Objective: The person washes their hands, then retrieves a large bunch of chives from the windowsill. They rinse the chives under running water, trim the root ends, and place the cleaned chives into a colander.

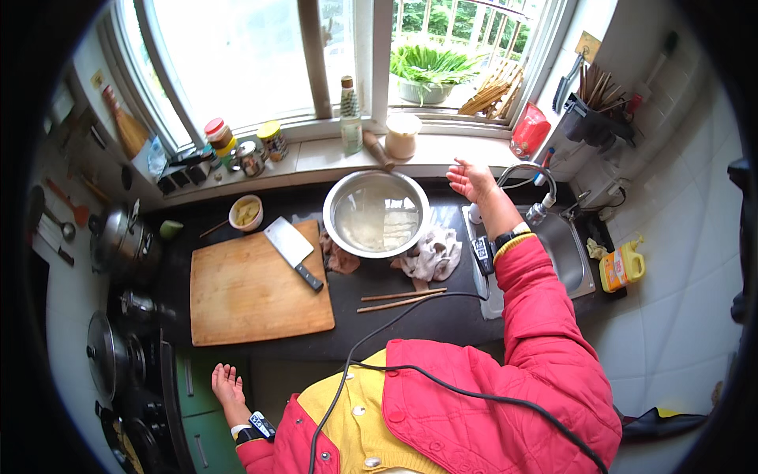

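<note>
My right hand (469, 179) is raised with its fingers apart, between the metal basin and the sink tap, and holds nothing. Beside it on the counter stands a wide metal basin (374, 216) with cloudy water in it. My left hand (228, 385) hangs palm up in front of the green cabinet, empty, below the wooden cutting board (254, 290). A cleaver (293, 249) lies across the board's upper right corner, its black handle toward me. Two chopsticks (402, 299) rest on the dark counter, under a crumpled pale cloth (435, 255).
The sink (553, 255) with its flexible tap (538, 210) is at right, near a yellow detergent bottle (622, 266). Jars and a glass bottle (350, 127) line the windowsill. A small bowl (246, 213) stands behind the board; a lidded pot (118, 237) is at left. A black cable (408, 305) crosses my front.
</note>
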`<state>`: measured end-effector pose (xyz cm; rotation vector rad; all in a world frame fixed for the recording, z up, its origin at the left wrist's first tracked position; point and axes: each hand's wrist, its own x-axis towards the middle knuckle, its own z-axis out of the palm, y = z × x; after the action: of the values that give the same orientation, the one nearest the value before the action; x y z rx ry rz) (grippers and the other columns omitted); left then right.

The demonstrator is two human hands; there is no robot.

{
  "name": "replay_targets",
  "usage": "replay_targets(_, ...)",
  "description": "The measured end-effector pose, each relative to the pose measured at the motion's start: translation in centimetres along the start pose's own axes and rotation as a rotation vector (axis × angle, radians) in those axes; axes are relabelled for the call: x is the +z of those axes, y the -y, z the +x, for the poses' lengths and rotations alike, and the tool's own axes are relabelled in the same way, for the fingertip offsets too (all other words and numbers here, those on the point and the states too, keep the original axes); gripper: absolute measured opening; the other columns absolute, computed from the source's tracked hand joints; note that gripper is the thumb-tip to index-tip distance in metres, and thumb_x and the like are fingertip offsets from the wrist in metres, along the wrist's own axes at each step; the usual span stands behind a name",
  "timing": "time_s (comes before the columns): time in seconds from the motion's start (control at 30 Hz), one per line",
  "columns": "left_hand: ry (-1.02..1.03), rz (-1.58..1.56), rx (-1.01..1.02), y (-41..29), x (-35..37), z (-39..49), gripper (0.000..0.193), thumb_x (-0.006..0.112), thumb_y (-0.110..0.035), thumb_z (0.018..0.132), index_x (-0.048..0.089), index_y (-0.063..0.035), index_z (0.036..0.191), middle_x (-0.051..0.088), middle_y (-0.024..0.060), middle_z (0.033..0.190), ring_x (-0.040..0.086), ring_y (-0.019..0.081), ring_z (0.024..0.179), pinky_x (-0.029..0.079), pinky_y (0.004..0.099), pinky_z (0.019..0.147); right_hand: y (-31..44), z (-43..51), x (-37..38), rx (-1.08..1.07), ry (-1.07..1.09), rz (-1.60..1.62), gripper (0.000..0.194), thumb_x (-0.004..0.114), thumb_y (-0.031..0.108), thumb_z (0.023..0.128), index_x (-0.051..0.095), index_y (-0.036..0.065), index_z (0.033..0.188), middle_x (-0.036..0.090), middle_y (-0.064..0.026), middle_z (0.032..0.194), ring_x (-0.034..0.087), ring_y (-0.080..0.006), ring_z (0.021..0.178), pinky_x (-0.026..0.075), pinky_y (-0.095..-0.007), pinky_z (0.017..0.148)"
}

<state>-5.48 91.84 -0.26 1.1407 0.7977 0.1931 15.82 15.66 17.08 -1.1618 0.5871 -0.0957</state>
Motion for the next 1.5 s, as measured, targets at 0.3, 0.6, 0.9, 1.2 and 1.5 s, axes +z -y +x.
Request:
replay_targets(0.3,0.062,0.622,0.307,2.5,12.9,2.2,0.049,0.060,-0.008,0.088,0.047,0.0004,0.135,0.052,0.0128,0.134,0.048,0.0219,0.122,0.036,0.0343,0.104,8.1,11.4,-1.4,-0.058,-0.022,0.059,0.029,0.053,0.027,0.096,0.051,0.006,0.115,0.062,-0.0115,0.101,0.066,-0.0241,0.090,0.053,-0.0376,0.069)
replay_targets(0.6,0.174,1.399,-0.086,3.5,18.4,-0.3,0.113,0.076,-0.033,0.077,-0.005,-0.0198,0.154,-0.027,0.0181,0.155,-0.025,0.0387,0.142,0.002,0.0510,0.116,11.3,19.7,2.9,-0.562,-0.128,-0.399,0.021,0.060,0.015,0.088,0.062,0.007,0.107,0.065,-0.0017,0.082,0.062,-0.0106,0.070,0.050,-0.0278,0.057)
replay_targets(0.9,0.131,1.509,-0.214,3.8,19.3,0.1,0.132,0.082,-0.040,0.070,-0.021,-0.0192,0.150,-0.038,0.0171,0.150,-0.033,0.0388,0.138,0.000,0.0506,0.115,13.6,25.9,5.6,-1.286,-0.493,-0.402,0.017,0.058,0.013,0.089,0.061,0.002,0.100,0.062,-0.0083,0.073,0.054,-0.0129,0.054,0.048,-0.0309,0.053)
replay_targets(1.2,0.161,1.531,-0.220,3.6,18.8,0.1,0.132,0.081,-0.038,0.070,-0.022,-0.0190,0.149,-0.039,0.0177,0.149,-0.032,0.0405,0.138,0.002,0.0514,0.115,11.3,34.6,2.3,-0.071,-0.210,0.299,0.030,0.049,0.028,0.097,0.045,0.010,0.120,0.056,-0.0175,0.101,0.062,-0.0307,0.085,0.053,-0.0436,0.068)
replay_targets(1.5,0.142,1.489,-0.185,4.1,17.8,0.5,0.133,0.082,-0.036,0.066,-0.020,-0.0210,0.150,-0.038,0.0163,0.150,-0.031,0.0402,0.139,0.000,0.0522,0.115,12.9,38.1,3.5,-0.046,-0.025,0.351,0.041,0.061,0.029,0.088,0.050,0.009,0.122,0.057,-0.0193,0.108,0.061,-0.0374,0.079,0.054,-0.0498,0.063)
